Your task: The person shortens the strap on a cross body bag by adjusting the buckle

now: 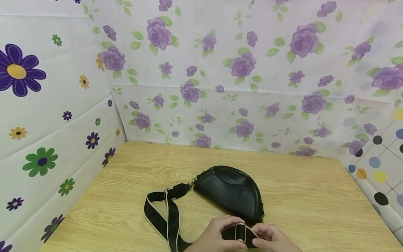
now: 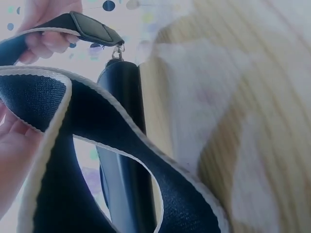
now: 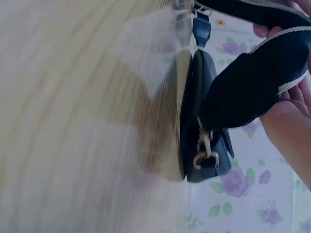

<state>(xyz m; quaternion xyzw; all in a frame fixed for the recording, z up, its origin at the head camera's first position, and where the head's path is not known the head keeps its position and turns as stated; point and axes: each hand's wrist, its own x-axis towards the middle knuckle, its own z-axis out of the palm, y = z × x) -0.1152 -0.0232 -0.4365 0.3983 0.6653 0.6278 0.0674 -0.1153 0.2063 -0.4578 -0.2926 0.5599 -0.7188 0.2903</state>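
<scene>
At the bottom centre of the frame, the black strap [image 1: 173, 217] is gripped by both hands: one stretch of it is pinched between thumb and fingers of the left hand [image 1: 218, 235], and its edge is pinched likewise by the right hand [image 1: 273, 238] just to the right. Between them a metal buckle [image 1: 240, 240] is held up, with strap webbing threaded through it. If the grip were loosened on either side, the webbing could be let slide through the buckle, and the length altered unintentionally.

Toward the lower left, the strap is laid in a loop and crossed over itself; a twist could be locked in if it were pulled tight without being flattened.

Just beyond the hands, the black half-moon bag [image 1: 230, 192] is rested on the table [image 1: 315, 196], right of centre in the lower half. It is joined to the strap by a metal clip [image 1: 192, 182] at its left end and by another clip [image 3: 206, 145], seen in the right wrist view, so it could be dragged or tipped by a hard tug.

Farthest off, the rear is covered by a rose-printed cloth [image 1: 214, 64].
</scene>
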